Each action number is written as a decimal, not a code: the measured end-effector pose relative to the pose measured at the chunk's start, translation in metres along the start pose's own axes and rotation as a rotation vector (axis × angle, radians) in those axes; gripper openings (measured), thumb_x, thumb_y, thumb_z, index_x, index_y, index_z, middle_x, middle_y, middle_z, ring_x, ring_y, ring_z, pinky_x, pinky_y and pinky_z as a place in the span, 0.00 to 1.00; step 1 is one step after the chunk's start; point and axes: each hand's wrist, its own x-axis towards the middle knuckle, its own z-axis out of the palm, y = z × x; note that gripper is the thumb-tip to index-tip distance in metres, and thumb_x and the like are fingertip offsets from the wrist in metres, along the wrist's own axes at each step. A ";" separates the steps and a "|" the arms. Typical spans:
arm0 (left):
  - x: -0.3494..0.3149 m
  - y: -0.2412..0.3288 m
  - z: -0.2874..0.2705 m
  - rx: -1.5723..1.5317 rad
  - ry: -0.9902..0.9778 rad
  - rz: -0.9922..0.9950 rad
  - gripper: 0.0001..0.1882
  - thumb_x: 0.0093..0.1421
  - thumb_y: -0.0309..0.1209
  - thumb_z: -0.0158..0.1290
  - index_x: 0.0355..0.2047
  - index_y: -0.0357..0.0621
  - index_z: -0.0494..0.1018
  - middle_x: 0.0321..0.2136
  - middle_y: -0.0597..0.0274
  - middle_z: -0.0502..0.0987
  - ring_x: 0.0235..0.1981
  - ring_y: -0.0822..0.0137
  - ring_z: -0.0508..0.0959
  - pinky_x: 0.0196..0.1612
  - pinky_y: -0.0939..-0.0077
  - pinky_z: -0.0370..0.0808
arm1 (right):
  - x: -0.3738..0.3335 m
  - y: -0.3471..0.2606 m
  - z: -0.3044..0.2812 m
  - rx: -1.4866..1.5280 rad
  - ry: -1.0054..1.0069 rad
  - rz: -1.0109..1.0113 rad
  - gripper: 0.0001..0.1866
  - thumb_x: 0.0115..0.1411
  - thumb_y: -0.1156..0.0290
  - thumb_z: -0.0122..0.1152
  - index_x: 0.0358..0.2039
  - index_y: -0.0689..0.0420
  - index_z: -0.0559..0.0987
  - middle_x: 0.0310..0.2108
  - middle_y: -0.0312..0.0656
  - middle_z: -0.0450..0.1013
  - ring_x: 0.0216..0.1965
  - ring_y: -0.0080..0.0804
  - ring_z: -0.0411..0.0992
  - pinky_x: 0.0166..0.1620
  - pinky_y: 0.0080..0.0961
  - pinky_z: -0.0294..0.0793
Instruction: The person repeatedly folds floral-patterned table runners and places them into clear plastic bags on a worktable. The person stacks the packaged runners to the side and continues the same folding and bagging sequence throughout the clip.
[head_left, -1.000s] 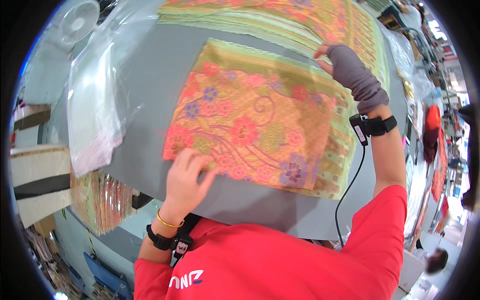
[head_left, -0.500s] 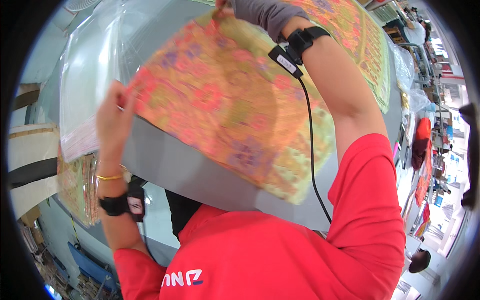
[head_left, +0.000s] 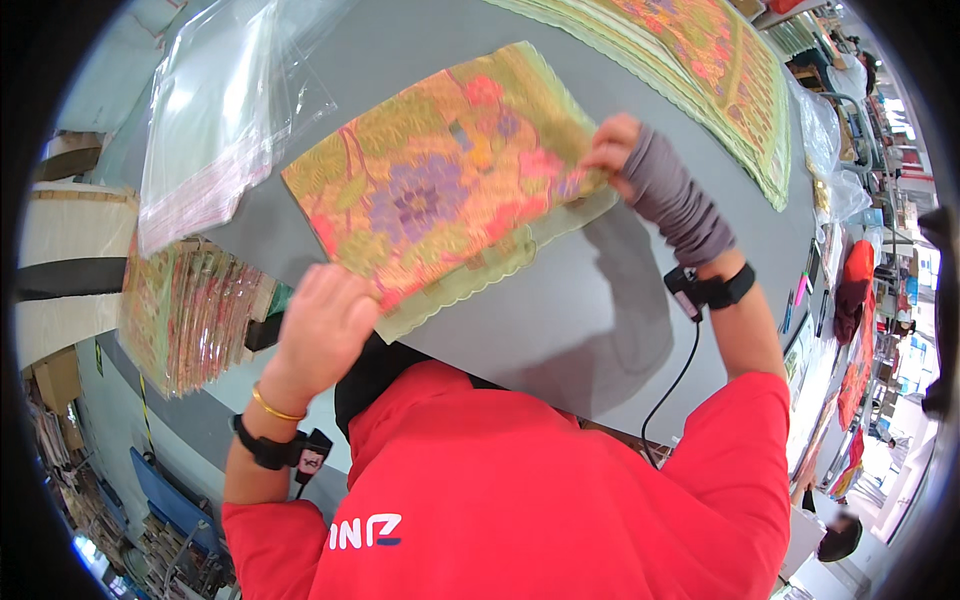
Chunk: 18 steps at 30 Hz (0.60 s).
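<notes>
A folded floral cloth [head_left: 430, 195], orange with purple, red and green flowers and a pale green scalloped edge, lies on the grey table [head_left: 480, 335] before me. My left hand [head_left: 325, 325] is closed on its near left corner, with the fingertips partly hidden from view. At the opposite end, my right hand [head_left: 615, 155] pinches the right edge of the cloth between thumb and fingers. A layer with the scalloped edge sticks out beneath the upper fold on the near side. A grey sleeve covers my right wrist.
Clear plastic bags [head_left: 215, 120] lie at the far left of the table. Below them stands a row of bagged folded cloths [head_left: 200, 315]. A pile of similar floral cloths [head_left: 700, 75] sits at the far right. Pens [head_left: 802, 288] lie along the right edge.
The cloth has been folded smaller and turned. My right hand has come down from the far edge to the cloth's right side; my left hand has moved nearer and to the right.
</notes>
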 end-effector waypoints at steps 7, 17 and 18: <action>-0.028 0.030 0.039 -0.014 -0.135 -0.133 0.30 0.55 0.41 0.68 0.53 0.37 0.74 0.53 0.51 0.73 0.52 0.48 0.75 0.55 0.56 0.76 | -0.053 -0.024 0.018 0.040 -0.104 0.123 0.16 0.59 0.68 0.71 0.47 0.55 0.82 0.47 0.42 0.76 0.49 0.47 0.73 0.51 0.43 0.77; -0.048 0.017 -0.029 -0.670 -0.039 -0.352 0.08 0.57 0.20 0.58 0.38 0.39 0.78 0.39 0.58 0.82 0.43 0.54 0.82 0.45 0.66 0.79 | -0.077 -0.152 -0.004 0.110 -0.032 0.026 0.06 0.60 0.71 0.62 0.37 0.55 0.77 0.39 0.41 0.77 0.49 0.45 0.76 0.50 0.42 0.74; -0.041 0.011 -0.047 -0.619 -0.054 -0.394 0.08 0.57 0.19 0.57 0.38 0.38 0.78 0.38 0.57 0.82 0.42 0.57 0.82 0.43 0.68 0.78 | -0.083 -0.168 -0.026 0.295 -0.288 0.358 0.06 0.62 0.71 0.60 0.38 0.57 0.79 0.35 0.42 0.77 0.44 0.44 0.78 0.47 0.39 0.75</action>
